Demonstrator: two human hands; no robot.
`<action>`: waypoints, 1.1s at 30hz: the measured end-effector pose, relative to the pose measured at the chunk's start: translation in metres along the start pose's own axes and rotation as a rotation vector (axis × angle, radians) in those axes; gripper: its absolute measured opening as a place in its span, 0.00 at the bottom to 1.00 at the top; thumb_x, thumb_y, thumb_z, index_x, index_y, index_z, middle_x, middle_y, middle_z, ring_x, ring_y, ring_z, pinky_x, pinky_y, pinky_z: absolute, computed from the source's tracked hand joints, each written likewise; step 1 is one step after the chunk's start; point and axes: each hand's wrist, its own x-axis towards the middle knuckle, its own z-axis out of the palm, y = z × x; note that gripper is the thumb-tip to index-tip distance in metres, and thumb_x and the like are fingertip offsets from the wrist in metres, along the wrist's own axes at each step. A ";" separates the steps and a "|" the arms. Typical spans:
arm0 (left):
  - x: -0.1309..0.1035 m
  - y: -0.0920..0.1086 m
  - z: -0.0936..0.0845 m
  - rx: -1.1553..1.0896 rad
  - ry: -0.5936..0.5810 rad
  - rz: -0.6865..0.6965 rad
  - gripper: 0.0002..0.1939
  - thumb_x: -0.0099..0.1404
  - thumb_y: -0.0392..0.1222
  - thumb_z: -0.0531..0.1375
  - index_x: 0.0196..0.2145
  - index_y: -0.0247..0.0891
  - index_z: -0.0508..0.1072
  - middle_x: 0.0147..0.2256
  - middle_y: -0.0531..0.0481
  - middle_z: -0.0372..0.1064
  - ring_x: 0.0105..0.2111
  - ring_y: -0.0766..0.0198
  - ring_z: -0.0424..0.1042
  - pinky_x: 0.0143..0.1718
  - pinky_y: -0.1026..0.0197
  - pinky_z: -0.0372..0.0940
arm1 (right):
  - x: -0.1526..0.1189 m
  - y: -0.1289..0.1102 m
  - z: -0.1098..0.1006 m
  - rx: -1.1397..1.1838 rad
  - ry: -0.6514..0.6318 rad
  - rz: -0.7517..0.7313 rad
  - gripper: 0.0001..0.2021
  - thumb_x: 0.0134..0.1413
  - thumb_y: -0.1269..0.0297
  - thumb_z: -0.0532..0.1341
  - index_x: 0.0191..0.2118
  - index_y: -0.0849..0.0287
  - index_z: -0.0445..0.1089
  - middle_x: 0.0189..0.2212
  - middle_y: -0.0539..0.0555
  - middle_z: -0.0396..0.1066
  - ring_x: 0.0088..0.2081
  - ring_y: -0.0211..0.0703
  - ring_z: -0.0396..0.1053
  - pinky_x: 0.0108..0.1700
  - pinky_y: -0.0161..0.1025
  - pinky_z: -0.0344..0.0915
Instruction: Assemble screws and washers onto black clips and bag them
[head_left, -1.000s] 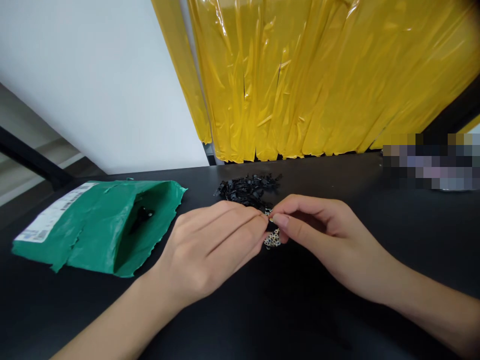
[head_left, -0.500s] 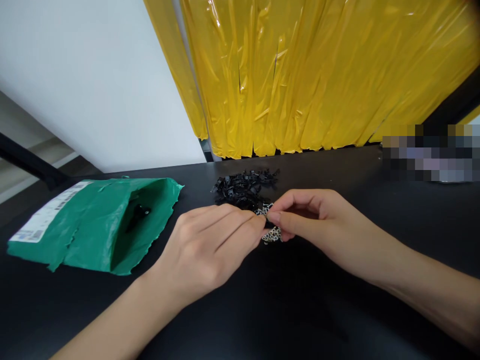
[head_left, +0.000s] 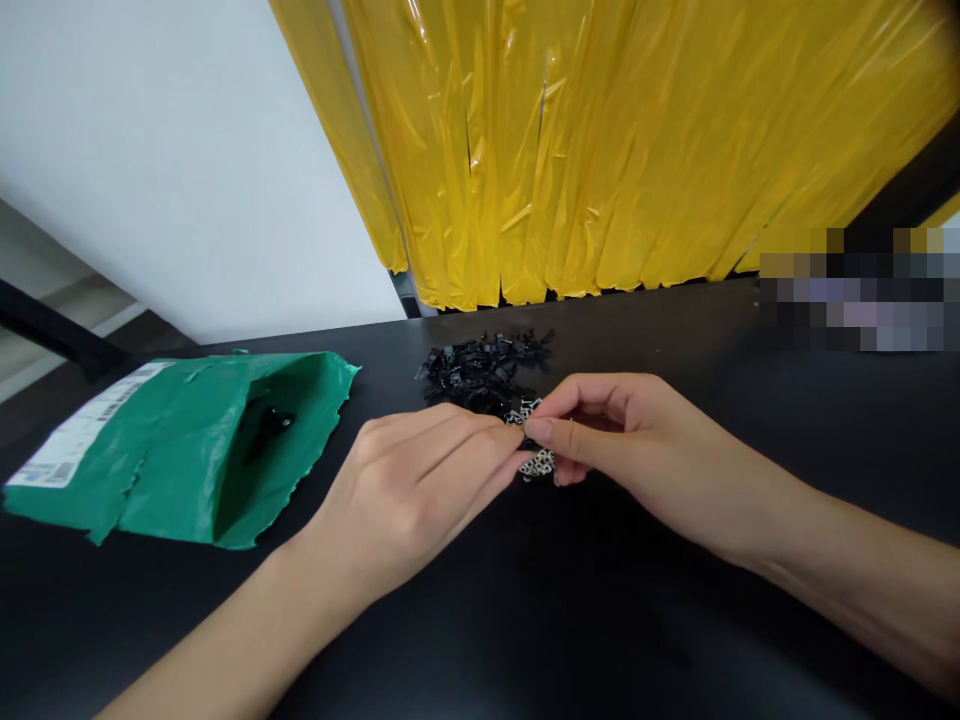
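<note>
— How were the hands placed?
— The left hand (head_left: 420, 480) and right hand (head_left: 622, 440) were brought fingertip to fingertip, a tiny part pinched between them; which part could not be told.
— And around them?
— Small silvery pieces (head_left: 537, 462) were seen just beneath, a black parts pile (head_left: 480, 365) behind, a green mailer bag (head_left: 187, 450) leftward on the worktop (head_left: 562, 620).

Torn green mailer bag (head_left: 180, 450) w/ label, yellow plastic sheeting (head_left: 637, 140), black table (head_left: 600, 620).

Workshop bench (head_left: 675, 620) — yellow plastic strip curtain (head_left: 637, 150), parts pile (head_left: 480, 365).
</note>
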 end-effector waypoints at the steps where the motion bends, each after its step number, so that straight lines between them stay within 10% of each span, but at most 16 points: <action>1: 0.000 0.001 0.001 -0.003 0.002 0.000 0.04 0.69 0.32 0.67 0.41 0.35 0.77 0.34 0.50 0.80 0.31 0.64 0.80 0.32 0.62 0.74 | 0.000 0.001 0.001 0.006 0.009 0.010 0.07 0.58 0.61 0.72 0.34 0.59 0.78 0.27 0.47 0.75 0.29 0.33 0.72 0.34 0.32 0.69; 7: -0.002 -0.001 0.003 -0.009 0.020 -0.029 0.05 0.69 0.34 0.67 0.43 0.36 0.77 0.36 0.49 0.82 0.34 0.63 0.82 0.37 0.61 0.78 | 0.000 0.000 0.002 0.098 0.044 0.032 0.13 0.58 0.54 0.71 0.33 0.59 0.78 0.25 0.49 0.73 0.27 0.36 0.71 0.33 0.35 0.68; 17: 0.003 -0.001 -0.011 -0.057 0.059 -0.102 0.04 0.69 0.35 0.68 0.42 0.36 0.79 0.35 0.48 0.83 0.35 0.62 0.83 0.39 0.61 0.80 | 0.002 0.003 -0.011 0.409 -0.244 0.143 0.07 0.60 0.60 0.72 0.41 0.56 0.80 0.29 0.49 0.77 0.32 0.33 0.74 0.37 0.30 0.70; 33: 0.001 -0.007 0.006 0.128 0.078 -0.070 0.06 0.71 0.42 0.67 0.38 0.38 0.79 0.30 0.54 0.81 0.29 0.67 0.81 0.36 0.67 0.73 | 0.007 0.008 -0.008 0.379 -0.154 0.094 0.08 0.61 0.61 0.71 0.44 0.55 0.79 0.32 0.49 0.79 0.32 0.35 0.79 0.36 0.31 0.74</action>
